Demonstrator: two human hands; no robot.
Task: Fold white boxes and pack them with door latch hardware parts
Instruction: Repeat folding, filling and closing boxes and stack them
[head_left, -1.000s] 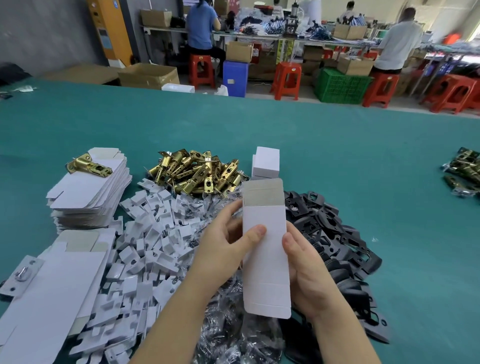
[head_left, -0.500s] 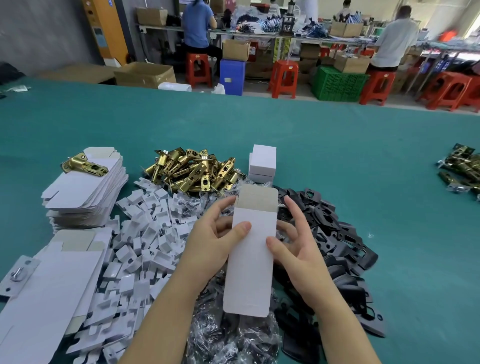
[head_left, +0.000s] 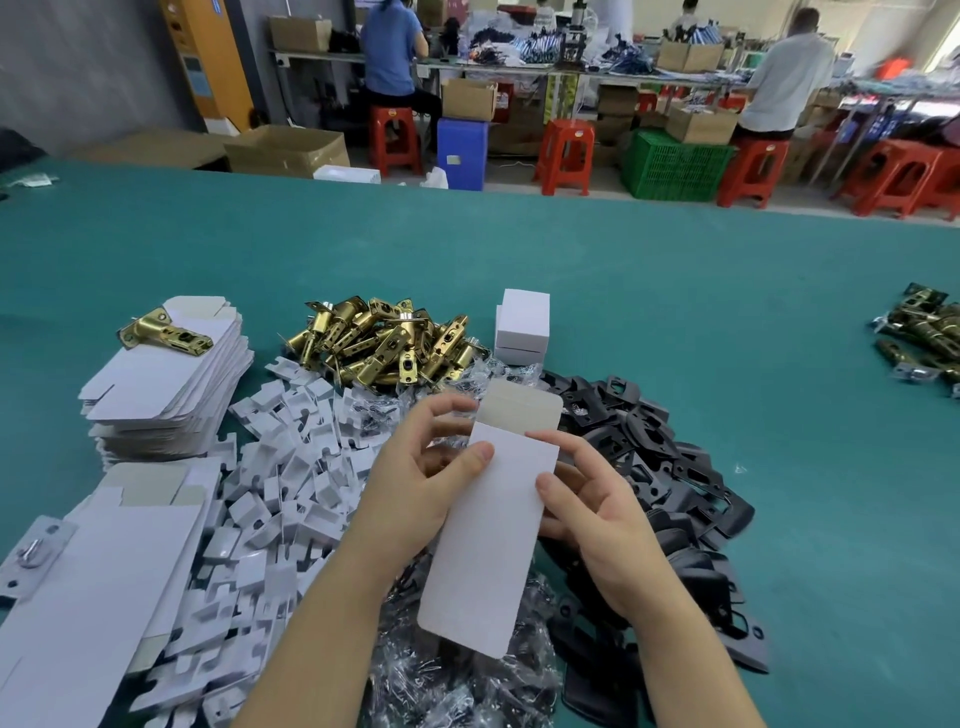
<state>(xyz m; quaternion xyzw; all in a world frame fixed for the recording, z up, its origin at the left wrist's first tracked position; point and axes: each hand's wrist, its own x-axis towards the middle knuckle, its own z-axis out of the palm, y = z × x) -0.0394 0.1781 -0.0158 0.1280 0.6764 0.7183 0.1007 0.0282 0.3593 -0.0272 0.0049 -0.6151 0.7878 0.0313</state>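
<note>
A flat white box blank (head_left: 493, 525) is held upright between both hands above the parts, its grey top flap pointing away from me. My left hand (head_left: 415, 478) grips its left edge with the thumb on the front face. My right hand (head_left: 597, 514) holds the right edge, thumb on the front and index finger along the upper side. A heap of brass door latches (head_left: 384, 343) lies behind. Black strike plates (head_left: 660, 467) are piled to the right, white card inserts (head_left: 280, 493) to the left, and clear bagged parts (head_left: 457, 670) lie under the blank.
Two stacks of flat box blanks (head_left: 166, 384) (head_left: 104, 582) sit at the left, one latch (head_left: 163, 332) on top of the far stack. A folded white box (head_left: 522, 327) stands behind the heap. More dark latches (head_left: 924, 338) lie at the right edge of the green table (head_left: 727, 322). People work at benches beyond.
The blank has tilted, its bottom swinging left and top right. My right hand shifted up its right edge, fingers spread behind it. My left hand keeps its grip.
</note>
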